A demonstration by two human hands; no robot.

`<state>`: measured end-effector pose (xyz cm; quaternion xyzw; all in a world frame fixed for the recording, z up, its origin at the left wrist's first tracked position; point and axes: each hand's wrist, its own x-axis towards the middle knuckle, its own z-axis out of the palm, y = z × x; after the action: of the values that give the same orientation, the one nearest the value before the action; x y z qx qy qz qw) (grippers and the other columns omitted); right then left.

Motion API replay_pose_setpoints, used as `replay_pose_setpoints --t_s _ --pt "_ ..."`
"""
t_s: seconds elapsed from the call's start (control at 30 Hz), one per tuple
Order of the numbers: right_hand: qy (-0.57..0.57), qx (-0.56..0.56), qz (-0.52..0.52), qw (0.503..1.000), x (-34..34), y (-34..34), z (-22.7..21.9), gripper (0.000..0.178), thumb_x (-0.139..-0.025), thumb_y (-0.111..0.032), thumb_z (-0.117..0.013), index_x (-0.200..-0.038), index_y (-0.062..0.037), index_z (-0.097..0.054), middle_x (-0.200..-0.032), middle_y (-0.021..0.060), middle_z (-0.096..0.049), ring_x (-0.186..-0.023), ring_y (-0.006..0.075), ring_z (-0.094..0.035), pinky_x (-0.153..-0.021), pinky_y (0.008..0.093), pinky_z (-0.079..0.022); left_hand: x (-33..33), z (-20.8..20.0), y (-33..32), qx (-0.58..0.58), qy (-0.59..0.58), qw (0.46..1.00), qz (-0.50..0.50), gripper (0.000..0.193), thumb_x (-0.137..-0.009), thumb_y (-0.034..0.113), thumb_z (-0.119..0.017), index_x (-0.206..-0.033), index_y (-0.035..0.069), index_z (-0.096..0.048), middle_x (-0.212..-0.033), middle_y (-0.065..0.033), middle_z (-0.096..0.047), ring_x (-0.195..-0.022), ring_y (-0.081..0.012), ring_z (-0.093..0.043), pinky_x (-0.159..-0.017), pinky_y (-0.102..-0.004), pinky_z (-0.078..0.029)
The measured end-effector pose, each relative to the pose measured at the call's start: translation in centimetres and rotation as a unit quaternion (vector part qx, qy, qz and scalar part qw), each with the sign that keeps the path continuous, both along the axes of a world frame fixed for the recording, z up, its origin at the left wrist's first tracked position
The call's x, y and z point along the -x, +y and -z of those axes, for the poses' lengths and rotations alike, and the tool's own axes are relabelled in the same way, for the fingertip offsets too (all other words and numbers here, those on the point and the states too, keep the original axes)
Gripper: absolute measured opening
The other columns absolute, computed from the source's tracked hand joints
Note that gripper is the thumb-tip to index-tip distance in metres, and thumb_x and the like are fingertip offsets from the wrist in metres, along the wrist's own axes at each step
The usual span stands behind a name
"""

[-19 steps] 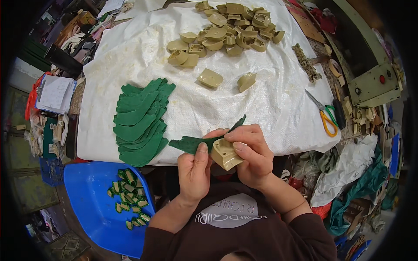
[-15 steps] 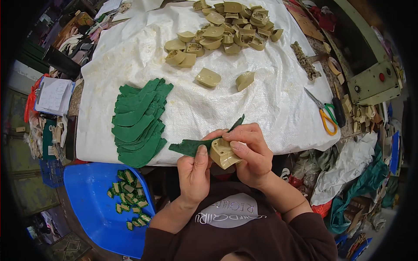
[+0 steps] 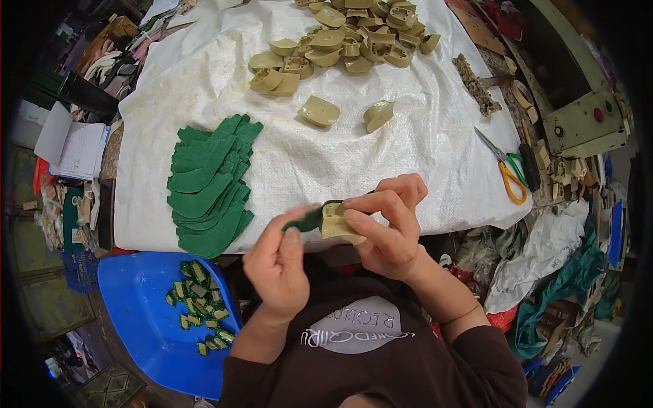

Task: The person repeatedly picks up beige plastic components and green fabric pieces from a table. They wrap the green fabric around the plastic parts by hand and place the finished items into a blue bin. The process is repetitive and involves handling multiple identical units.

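Note:
My right hand point(image 3: 391, 234) grips a beige shoe heel point(image 3: 338, 229) between thumb and fingers in front of my chest, its holed side facing up. A dark green material strip point(image 3: 307, 221) runs along the heel's far side and sticks out to the left. My left hand point(image 3: 275, 268) has its closed thumb and index finger at the strip's free end; the index finger is smeared by motion. To the left on the table lies a fanned stack of green cut pieces point(image 3: 207, 187). Two loose heels, one squarish heel point(image 3: 318, 111) and one tilted heel point(image 3: 379, 116), lie beyond my hands.
A pile of beige heels point(image 3: 354, 37) covers the far part of the white sheet point(image 3: 286, 156). Orange-and-green-handled scissors point(image 3: 511, 178) lie at the right edge. At lower left, a blue basin point(image 3: 136, 306) holds several green-wrapped heels point(image 3: 197, 299). Bags point(image 3: 537, 265) crowd the lower right.
My left hand has moved slightly left and down along the strip. The heel has turned a little in my right hand. The whole view has shifted slightly.

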<state>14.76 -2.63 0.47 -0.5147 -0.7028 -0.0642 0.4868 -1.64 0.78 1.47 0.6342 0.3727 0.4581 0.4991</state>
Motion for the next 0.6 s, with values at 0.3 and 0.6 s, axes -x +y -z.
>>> replay_pose_setpoints --t_s 0.3,0.6 --pt "-0.099 0.179 0.001 0.979 0.0 -1.0 -1.9 0.031 -0.057 -0.006 -0.063 -0.087 -0.0140 -0.059 -0.078 0.0026 -0.044 -0.078 0.0220 -0.045 -0.071 0.0414 -0.024 -0.4 0.8 -0.8 -0.127 0.108 0.986 -0.013 0.018 -0.088 -0.001 -0.053 -0.102 -0.009 -0.062 -0.087 -0.0175 -0.066 -0.073 -0.0251 -0.063 -0.069 -0.0311 -0.050" --pt "0.000 0.130 -0.048 0.990 -1.2 -0.3 0.3 0.032 -0.058 0.001 -0.061 -0.089 -0.0092 -0.061 -0.080 0.0033 -0.046 -0.078 0.0216 -0.046 -0.074 0.0396 -0.025 -0.9 1.7 -0.5 -0.193 0.088 0.977 -0.005 0.024 -0.083 -0.005 -0.060 -0.106 -0.003 -0.064 -0.095 -0.0154 -0.063 -0.078 -0.0259 -0.059 -0.069 -0.0335 -0.049"
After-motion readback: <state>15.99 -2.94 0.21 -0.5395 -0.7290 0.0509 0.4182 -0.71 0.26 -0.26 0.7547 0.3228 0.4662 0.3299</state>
